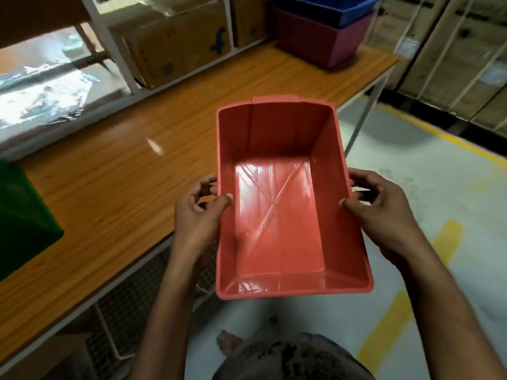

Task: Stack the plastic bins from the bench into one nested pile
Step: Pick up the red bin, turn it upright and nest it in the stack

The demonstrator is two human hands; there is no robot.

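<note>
Red bin (285, 204) between both hands' grip

A: How many plastic bins?
B: 4: 1 red bin (285, 204), 1 blue bin (326, 8), 1 purple bin (315, 42), 1 green bin (22, 218).
A: Hands?
B: 2, the left hand (196, 215) and right hand (384, 212).
A: Cardboard boxes on the bench (115, 182)?
B: 2, a large box (175, 37) and a second box (248, 19).

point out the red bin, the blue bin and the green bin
red bin (277, 215), head view, inside floor
blue bin (329, 9), head view, front wall, nested in the purple bin
green bin (24, 215), head view, side wall
</note>
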